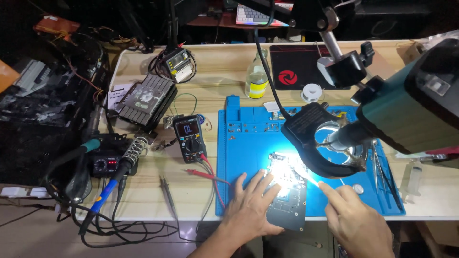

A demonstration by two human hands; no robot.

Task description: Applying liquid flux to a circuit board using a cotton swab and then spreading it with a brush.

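1. Circuit board (290,191), head view: lies on the blue mat (239,191) at the tabletop (215,86) front edge, lit beneath the microscope ring light (330,143).
2. Left hand (248,210): fingers spread flat, pressing the board's left side.
3. Right hand (356,222): holds nothing, index finger extended toward the board.
4. Multimeter (190,138): left of the mat.

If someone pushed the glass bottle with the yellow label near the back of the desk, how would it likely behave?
The bottle stands upright, tall and narrow, so a push near the top would probably tip it. It looks like clear glass, so likely smooth, fairly heavy and breakable. On its side it would probably roll across the desk.
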